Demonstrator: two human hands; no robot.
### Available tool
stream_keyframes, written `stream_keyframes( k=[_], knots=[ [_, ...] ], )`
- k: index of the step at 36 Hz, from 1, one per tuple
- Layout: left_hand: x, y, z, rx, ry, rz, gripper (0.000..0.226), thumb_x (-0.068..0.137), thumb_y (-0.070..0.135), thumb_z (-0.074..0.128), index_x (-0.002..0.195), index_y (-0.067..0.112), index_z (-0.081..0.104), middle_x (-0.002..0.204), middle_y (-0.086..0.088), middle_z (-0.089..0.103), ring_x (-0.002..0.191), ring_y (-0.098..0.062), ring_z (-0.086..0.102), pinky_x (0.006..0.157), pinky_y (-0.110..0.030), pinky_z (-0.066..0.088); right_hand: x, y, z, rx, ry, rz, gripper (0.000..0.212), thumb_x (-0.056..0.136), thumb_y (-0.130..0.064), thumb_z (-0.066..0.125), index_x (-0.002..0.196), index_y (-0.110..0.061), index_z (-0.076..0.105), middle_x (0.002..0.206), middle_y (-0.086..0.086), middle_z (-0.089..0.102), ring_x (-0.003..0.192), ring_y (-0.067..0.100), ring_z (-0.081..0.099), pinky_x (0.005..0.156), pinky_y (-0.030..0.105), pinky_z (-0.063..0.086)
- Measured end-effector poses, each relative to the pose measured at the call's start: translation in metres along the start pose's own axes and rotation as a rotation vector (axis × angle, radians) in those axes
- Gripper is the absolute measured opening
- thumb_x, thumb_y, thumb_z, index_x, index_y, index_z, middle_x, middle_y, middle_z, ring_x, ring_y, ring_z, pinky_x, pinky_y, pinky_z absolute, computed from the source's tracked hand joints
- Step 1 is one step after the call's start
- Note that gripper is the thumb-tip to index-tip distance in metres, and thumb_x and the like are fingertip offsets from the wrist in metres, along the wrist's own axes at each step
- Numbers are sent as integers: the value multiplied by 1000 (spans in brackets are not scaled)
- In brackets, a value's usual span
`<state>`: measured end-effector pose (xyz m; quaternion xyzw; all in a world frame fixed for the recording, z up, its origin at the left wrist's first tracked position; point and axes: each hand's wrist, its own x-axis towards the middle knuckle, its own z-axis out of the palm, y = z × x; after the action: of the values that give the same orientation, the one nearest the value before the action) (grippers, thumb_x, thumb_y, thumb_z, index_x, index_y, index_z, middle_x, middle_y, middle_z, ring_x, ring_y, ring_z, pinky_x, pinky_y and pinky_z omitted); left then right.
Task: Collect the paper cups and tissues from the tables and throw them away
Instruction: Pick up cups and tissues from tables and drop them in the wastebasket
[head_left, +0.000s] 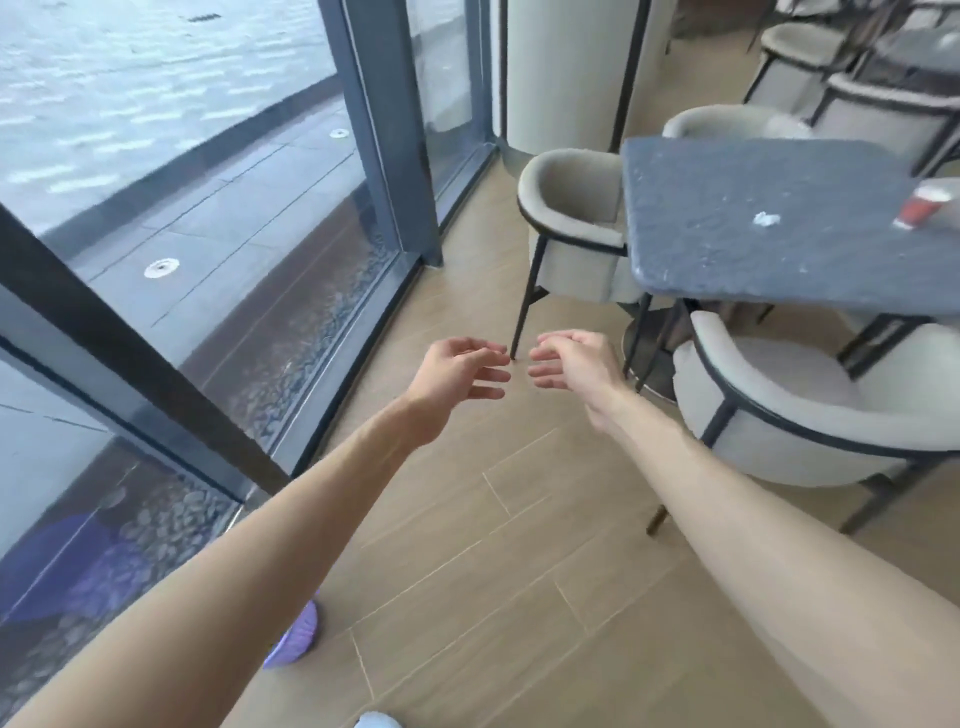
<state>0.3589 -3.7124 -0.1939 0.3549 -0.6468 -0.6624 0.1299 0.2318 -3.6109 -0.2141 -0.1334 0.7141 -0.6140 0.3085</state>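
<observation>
A red paper cup (924, 207) stands near the right edge of a dark grey table (727, 260). A crumpled white tissue (766, 219) lies on the same table, left of the cup. My left hand (460, 371) and my right hand (569, 364) are held out in front of me over the wooden floor, well short of the table. Both hands hold nothing and their fingers are loosely spread, fingertips close to each other.
Beige armchairs with black frames surround the table, one on its left (576, 223) and one in front (810, 410). A glass wall with dark frames (384, 130) runs along the left. More chairs and another table (914, 57) stand at the back right.
</observation>
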Motion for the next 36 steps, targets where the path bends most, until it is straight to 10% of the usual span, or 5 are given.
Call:
stream_keyframes(
  k=[12, 27, 36],
  knots=[
    [32, 41, 198, 25, -216, 36, 21, 95, 4, 52, 109, -6, 63, 110, -24, 68, 88, -29, 68, 82, -45, 58, 15, -3, -212, 97, 242, 4, 10, 89, -12, 58, 89, -6, 66, 87, 15, 69, 73, 27, 67, 65, 33, 57],
    [147, 72, 303, 11, -384, 22, 15, 94, 6, 56, 103, -1, 65, 98, -17, 68, 83, -26, 67, 78, -40, 59, 94, -12, -311, 115, 419, 53, 13, 88, -4, 55, 93, 1, 65, 85, 17, 61, 66, 24, 61, 55, 24, 54],
    [231, 91, 333, -99, -413, -39, 13, 95, 6, 53, 101, 4, 64, 102, -17, 67, 84, -26, 66, 78, -39, 59, 164, -33, -360, 9, 478, 87, 11, 90, -11, 58, 89, -5, 67, 93, 18, 70, 76, 28, 69, 74, 39, 58]
  ],
)
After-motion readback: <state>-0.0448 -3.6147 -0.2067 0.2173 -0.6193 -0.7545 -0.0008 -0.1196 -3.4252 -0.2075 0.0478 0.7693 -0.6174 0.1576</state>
